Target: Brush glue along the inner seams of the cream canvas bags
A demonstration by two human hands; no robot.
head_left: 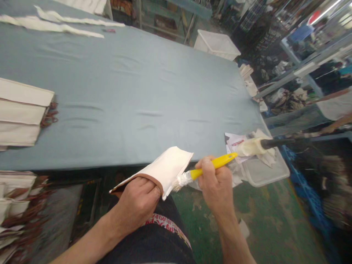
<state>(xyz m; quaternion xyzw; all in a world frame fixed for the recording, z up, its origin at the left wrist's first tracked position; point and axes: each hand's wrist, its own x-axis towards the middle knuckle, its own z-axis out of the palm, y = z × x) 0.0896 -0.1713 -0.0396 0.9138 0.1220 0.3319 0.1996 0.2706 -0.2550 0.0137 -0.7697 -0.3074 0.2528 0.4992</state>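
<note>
My left hand (141, 200) is closed on a cream fabric pouch (167, 165) with a brown-trimmed opening, its fingertips reaching inside that opening. The pouch is held tilted at the near edge of the table. In my right hand (216, 179) is a brush with a yellow handle (224, 160), gripped with the fingers wrapped round it. White paste coats the bristles (181, 180), which are against or very close to the pouch's right edge; contact is hard to tell.
A blue-grey cloth covers the table (165, 91). Stacked cream pouches (22, 113) lie at left, with another pile (16, 205) below. At right, a dark-handled, paste-coated tool (253, 146) rests over a plastic tub (266, 174). Cream strips (55, 25) lie at the far left.
</note>
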